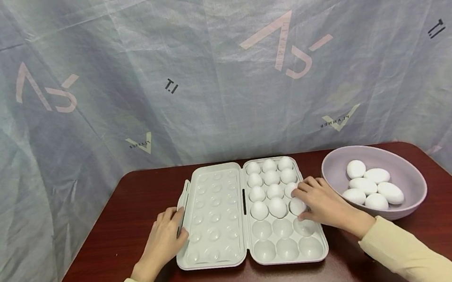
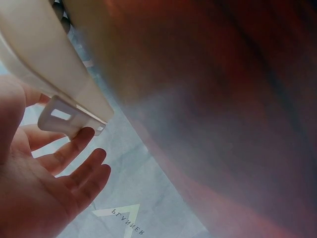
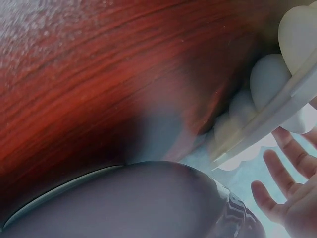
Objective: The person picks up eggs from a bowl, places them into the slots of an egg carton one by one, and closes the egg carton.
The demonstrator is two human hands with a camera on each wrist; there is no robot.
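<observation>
An egg box (image 1: 248, 259) lies unfolded on the table, its lid half (image 1: 213, 204) on the left and its tray half (image 1: 287, 262) on the right. White eggs (image 1: 271, 178) fill the tray's back rows; the two front rows hold bare cups. My right hand (image 1: 320, 202) holds an egg (image 1: 297, 206) at the right cup of the fourth row, with thumb and fingers around it. At the lid's left edge, my left hand (image 1: 163, 235) grips the latch flap (image 2: 64, 115), a slotted strip, with thumb and fingers about it.
To the right of the tray stands a mauve bowl (image 1: 417, 182) with several white eggs (image 1: 362, 186) inside, close by my right forearm. The dark red wooden table (image 1: 107, 252) ends at a hanging grey-blue printed cloth (image 1: 212, 66) behind.
</observation>
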